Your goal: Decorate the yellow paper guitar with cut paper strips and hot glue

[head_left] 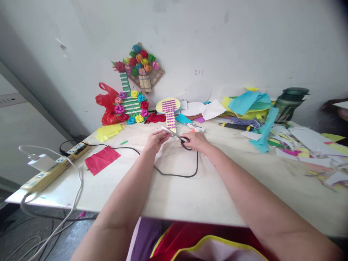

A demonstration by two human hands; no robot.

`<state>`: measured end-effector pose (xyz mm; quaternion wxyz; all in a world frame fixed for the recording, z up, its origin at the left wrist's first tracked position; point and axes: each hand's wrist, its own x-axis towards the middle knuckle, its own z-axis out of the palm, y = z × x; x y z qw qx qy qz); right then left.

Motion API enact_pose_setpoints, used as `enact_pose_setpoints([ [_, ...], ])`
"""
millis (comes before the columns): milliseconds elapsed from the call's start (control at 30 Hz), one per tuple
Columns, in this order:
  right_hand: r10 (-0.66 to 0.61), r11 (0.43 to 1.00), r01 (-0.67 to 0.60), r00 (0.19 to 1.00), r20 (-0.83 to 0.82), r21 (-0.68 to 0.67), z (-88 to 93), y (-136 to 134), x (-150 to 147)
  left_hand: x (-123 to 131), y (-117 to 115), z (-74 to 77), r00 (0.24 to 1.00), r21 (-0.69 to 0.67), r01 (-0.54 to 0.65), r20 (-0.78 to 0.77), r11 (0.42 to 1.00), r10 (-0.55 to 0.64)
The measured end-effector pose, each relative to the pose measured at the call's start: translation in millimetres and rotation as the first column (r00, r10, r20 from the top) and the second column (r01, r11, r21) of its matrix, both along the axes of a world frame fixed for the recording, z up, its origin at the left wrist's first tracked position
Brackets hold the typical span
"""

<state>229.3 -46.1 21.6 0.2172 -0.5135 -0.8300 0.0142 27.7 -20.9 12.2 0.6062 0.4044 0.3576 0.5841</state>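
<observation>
Black-handled scissors (186,144) are in my right hand (198,141), whose fingers wrap round the handles. Their blades point left toward my left hand (157,140). That hand pinches a small white piece (164,128) at the blades. Just behind the hands stands a yellow oval piece (160,106) with a strip of purple and white grid pattern (170,117) running down from it. A black cable (176,175) loops on the table below both hands.
On the left lie red crepe paper (102,160), yellow paper (108,132) and a power strip (58,168). Paper flower crafts (132,103) stand by the wall. Paper scraps (307,145), a box cutter (236,126) and a dark bottle (289,105) are on the right.
</observation>
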Motion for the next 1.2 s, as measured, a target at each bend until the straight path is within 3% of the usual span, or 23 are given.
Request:
enact_pose_setpoints([
  [467, 0.002, 1.000, -0.003, 1.000, -0.025, -0.006, 0.3, 0.9, 0.8, -1.3, -0.2, 0.0, 0.999, 0.023, 0.038, -0.008, 0.999, -0.038],
  [1200, 0.040, 0.995, -0.051, 0.991, -0.131, -0.086, 2.3, -1.6, -3.1, -0.8, 2.9, -4.2, 0.999, 0.036, 0.004, 0.044, 0.999, -0.005],
])
